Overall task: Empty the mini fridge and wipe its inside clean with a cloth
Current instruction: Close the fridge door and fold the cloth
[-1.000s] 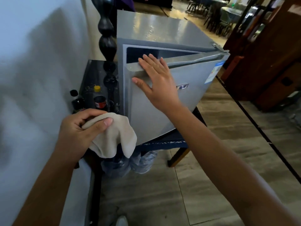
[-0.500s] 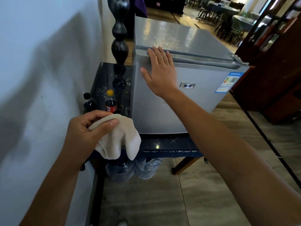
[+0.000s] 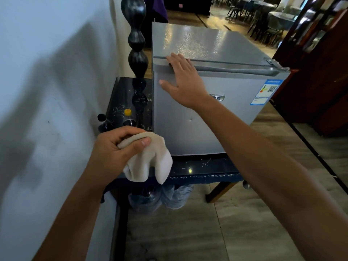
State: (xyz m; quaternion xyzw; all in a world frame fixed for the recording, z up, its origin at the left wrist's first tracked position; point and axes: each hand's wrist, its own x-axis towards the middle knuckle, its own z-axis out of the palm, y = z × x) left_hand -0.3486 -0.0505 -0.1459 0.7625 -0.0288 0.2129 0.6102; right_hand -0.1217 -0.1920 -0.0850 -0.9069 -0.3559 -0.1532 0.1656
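While the right hand (image 3: 183, 81) lies flat against the upper left corner of the mini fridge (image 3: 207, 119), fingers straight and reaching over the top edge of its door, thumb spread out to the side, the left hand (image 3: 114, 149) grips a bunched beige cloth (image 3: 148, 162) with thumb and curled fingers, just in front of the fridge's lower left corner. Loose folds of the cloth hang down below the hand, over the front edge of the desk (image 3: 197, 166). The grey fridge stands on this dark, glossy desk with its door closed flush against the body; a small badge sits on the door near the right wrist and a blue-edged energy label (image 3: 266, 92) is stuck at the door's upper right. To the left of the fridge, on the desk beside the white wall (image 3: 47, 91), stand two dark bottles, one with a yellow cap (image 3: 127, 112) and one with a black cap (image 3: 101, 116); their lower parts are hidden behind the left hand. A black turned post (image 3: 136, 40) rises behind them. Under the desk, clear plastic bottles (image 3: 165, 198) lie on the tiled floor.
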